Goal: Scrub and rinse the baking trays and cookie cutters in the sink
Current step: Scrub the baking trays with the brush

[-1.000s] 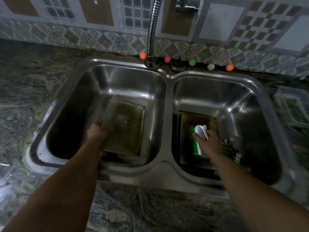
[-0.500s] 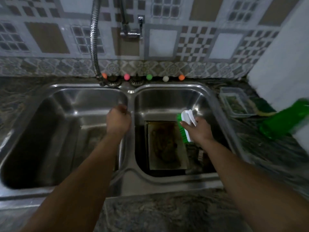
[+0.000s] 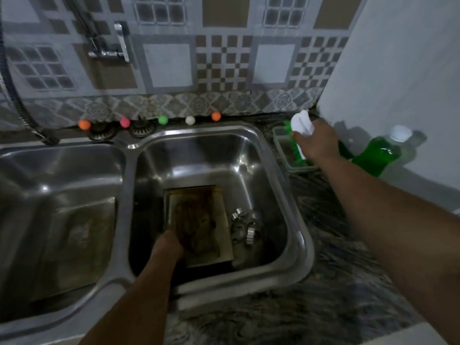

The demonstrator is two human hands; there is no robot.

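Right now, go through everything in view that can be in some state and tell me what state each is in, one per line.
Left hand: gripping the near edge of the dirty tray.
Right hand: holding the scrub brush over the small container.
Dirty tray: flat in the right basin, brown residue.
Second tray: lying in the left basin.
Cookie cutters: loose in the right basin, beside the tray.
Scrub brush: lifted, out of the sink.
Soap bottle: capped, leaning against the wall.
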